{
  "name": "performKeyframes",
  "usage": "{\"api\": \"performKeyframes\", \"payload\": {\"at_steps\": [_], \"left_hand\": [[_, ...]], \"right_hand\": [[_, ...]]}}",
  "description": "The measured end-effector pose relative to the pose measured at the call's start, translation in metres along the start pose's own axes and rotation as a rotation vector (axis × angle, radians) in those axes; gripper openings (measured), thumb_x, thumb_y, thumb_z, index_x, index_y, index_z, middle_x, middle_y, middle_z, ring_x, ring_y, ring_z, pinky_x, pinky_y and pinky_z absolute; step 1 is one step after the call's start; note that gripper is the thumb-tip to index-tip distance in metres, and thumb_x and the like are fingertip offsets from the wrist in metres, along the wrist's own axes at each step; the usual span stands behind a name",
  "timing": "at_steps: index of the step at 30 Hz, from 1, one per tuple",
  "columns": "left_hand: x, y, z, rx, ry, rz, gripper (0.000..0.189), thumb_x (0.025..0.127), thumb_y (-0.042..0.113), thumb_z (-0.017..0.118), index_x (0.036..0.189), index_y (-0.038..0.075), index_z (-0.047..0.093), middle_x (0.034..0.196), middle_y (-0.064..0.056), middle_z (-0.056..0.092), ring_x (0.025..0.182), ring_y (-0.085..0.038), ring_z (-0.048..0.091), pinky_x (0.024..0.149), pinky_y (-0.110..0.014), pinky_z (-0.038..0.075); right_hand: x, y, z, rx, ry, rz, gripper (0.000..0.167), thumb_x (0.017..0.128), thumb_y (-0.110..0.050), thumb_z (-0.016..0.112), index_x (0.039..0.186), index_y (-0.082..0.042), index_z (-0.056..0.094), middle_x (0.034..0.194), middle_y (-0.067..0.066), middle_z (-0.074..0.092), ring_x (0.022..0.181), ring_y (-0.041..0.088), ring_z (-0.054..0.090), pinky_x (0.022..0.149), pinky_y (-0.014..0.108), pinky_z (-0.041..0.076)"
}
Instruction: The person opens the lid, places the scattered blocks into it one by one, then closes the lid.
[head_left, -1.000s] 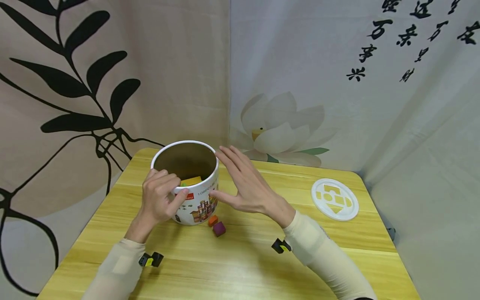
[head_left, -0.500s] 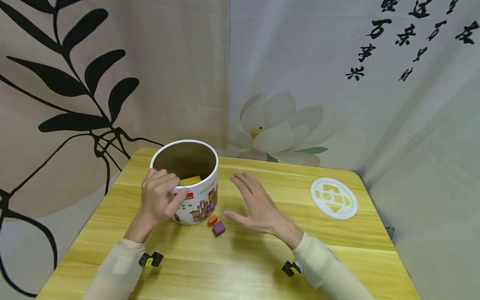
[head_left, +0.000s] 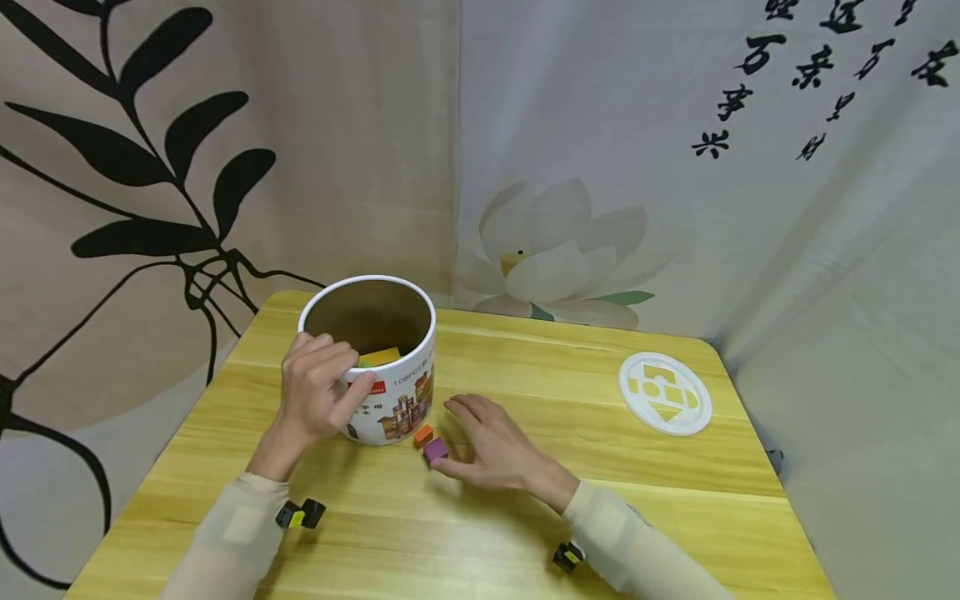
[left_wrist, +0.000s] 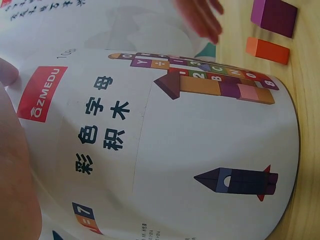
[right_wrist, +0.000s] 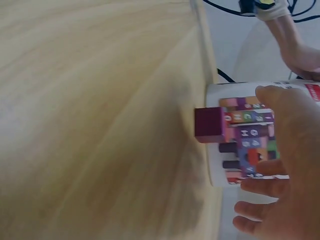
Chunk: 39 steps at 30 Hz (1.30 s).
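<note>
A white printed bucket (head_left: 390, 400) stands on the table, with a yellow block (head_left: 379, 357) visible inside it. My left hand (head_left: 315, 392) grips its near rim, fingers over the edge and thumb along the outside. At the bucket's foot lie an orange block (head_left: 423, 436) and a purple cube (head_left: 435, 451); the left wrist view shows both blocks apart from the bucket's printed wall. My right hand (head_left: 498, 450) is low beside the purple cube, thumb nearest to it, fingers spread with nothing held. In the right wrist view a gap shows between thumb and purple cube (right_wrist: 210, 125).
A white round lid (head_left: 665, 393) with cut-out shapes lies flat at the right of the wooden table (head_left: 525, 550). Behind the table hangs a printed curtain (head_left: 360, 167), and the table's left edge runs past the left forearm.
My right hand has drawn back from the bucket's right side and come down to the purple cube. The left hand keeps its grip on the rim.
</note>
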<state>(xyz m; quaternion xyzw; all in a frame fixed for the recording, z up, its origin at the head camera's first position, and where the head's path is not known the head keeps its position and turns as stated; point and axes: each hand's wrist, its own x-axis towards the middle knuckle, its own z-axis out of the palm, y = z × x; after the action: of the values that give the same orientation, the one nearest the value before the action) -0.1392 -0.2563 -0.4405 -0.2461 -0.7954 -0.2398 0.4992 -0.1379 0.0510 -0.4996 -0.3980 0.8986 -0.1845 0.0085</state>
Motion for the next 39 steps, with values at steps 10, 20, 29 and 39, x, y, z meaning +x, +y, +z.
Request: {"api": "performKeyframes", "payload": {"at_steps": [10, 20, 29, 39], "left_hand": [[0.000, 0.000, -0.001, 0.001, -0.007, -0.002, 0.041, 0.089, 0.036, 0.058, 0.057, 0.017, 0.040, 0.052, 0.005, 0.035, 0.057, -0.014, 0.029, 0.069, -0.037, 0.026], [0.001, 0.001, -0.001, 0.003, -0.011, -0.005, 0.041, 0.089, 0.036, 0.058, 0.057, 0.017, 0.041, 0.051, 0.004, 0.036, 0.057, -0.014, 0.030, 0.069, -0.037, 0.027], [0.002, 0.001, -0.001, -0.002, -0.009, -0.007, 0.041, 0.088, 0.036, 0.059, 0.057, 0.017, 0.040, 0.052, 0.005, 0.035, 0.057, -0.015, 0.029, 0.068, -0.037, 0.026], [0.001, 0.001, 0.000, -0.004, -0.006, -0.007, 0.041, 0.088, 0.036, 0.059, 0.057, 0.016, 0.041, 0.052, 0.004, 0.035, 0.057, -0.015, 0.030, 0.068, -0.037, 0.026]], "right_hand": [[0.009, -0.011, 0.019, -0.135, -0.055, 0.006, 0.090, 0.100, -0.073, 0.069, 0.159, -0.006, 0.058, 0.159, 0.013, 0.066, 0.149, 0.031, 0.062, 0.130, 0.049, 0.046], [0.015, -0.018, 0.031, -0.136, 0.006, 0.023, 0.045, 0.098, -0.059, 0.079, 0.111, -0.016, 0.075, 0.103, -0.001, 0.071, 0.091, 0.013, 0.057, 0.084, 0.029, 0.049], [0.014, -0.013, 0.032, -0.083, -0.009, 0.003, 0.023, 0.098, -0.033, 0.081, 0.110, -0.013, 0.076, 0.097, -0.002, 0.070, 0.081, 0.007, 0.055, 0.072, 0.021, 0.047], [0.008, -0.006, 0.024, 0.000, -0.026, -0.034, 0.014, 0.092, -0.015, 0.079, 0.105, -0.015, 0.073, 0.098, -0.002, 0.067, 0.083, 0.005, 0.055, 0.072, 0.017, 0.051]]}}
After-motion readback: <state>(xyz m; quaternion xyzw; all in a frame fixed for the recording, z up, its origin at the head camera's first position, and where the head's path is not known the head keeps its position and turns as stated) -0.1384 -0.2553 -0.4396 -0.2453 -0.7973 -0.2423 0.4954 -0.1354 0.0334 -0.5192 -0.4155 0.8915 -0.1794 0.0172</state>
